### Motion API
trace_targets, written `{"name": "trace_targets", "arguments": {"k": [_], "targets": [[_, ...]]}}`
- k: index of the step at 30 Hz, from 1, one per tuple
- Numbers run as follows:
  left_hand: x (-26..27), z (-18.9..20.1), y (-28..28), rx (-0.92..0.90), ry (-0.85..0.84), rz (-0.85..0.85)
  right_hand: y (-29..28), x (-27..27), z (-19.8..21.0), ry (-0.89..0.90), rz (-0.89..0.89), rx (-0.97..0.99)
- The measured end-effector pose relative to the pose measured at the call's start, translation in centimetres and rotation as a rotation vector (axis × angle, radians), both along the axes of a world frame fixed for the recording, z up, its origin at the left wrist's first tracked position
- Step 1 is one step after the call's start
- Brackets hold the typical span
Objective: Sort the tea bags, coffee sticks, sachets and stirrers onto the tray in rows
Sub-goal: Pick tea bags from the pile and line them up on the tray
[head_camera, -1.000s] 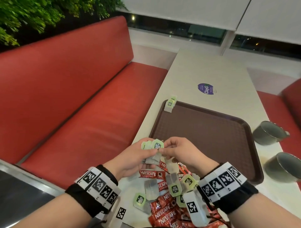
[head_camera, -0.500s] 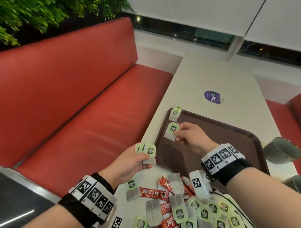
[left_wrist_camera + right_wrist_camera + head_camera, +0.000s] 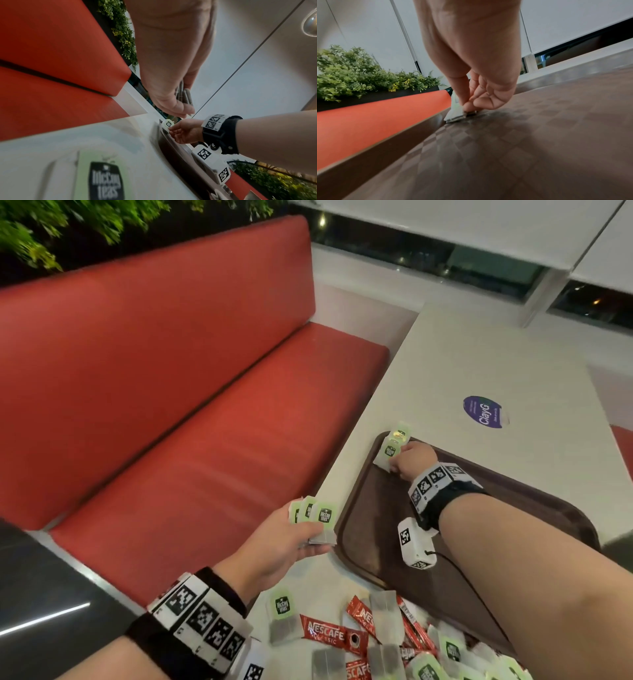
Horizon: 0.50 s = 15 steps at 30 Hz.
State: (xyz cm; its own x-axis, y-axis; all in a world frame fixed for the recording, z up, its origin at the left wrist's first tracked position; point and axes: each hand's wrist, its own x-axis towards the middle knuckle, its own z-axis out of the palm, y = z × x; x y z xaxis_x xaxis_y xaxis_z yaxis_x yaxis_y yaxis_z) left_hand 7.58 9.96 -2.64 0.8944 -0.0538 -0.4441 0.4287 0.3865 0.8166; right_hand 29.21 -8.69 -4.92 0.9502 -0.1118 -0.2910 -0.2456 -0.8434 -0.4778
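Left hand (image 3: 274, 546): curled round a fanned stack of tea bags (image 3: 313, 517), held off the table edge just beside the tray's (image 3: 534, 508) near-left rim. Same stack, same place as half a second ago; serving as a feeder only.

Loose pile (image 3: 383, 642) at bottom centre: tea bags and red coffee sticks mixed on the table, some lapping the tray's near corner. No stirrers made out.

Right hand (image 3: 412, 457): now at the tray's far-left corner, having carried one bag (image 3: 388, 455) up from mid-rim over the last half second. Thumb and fingertips (image 3: 467, 105) pinching that bag, its lower edge touching the tray floor, its top leaning on the rim. Not yet let go. Overlapping the bag already leaning there (image 3: 399, 434).

Judgement: second bag of a tea row about to be placed; task barely begun, most stock unsorted.

Edges: corner tight, with rim on two sides of the bag; risk of tipping the first bag outward over the rim onto the table. Overlap may spoil a clean row.

Open room: tray floor bare to the right of the hand and toward the near edge; withdrawal along that side unobstructed.
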Motion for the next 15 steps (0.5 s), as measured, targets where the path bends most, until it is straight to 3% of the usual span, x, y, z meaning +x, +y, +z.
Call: {"name": "trace_targets", "arguments": {"k": [5,8,15], "targets": [[0.2,-0.1,0.3,0.012,0.005,0.011,0.3,1.0,0.0,-0.018,0.022,-0.184],[0.3,-0.2,0.3,0.003,0.010,0.015,0.4,1.2,-0.3,-0.048,-0.002,-0.180],[0.6,0.1,0.0,-0.033,0.020,0.003,-0.5,-0.2,-0.2,-0.179,-0.128,0.078]]}}
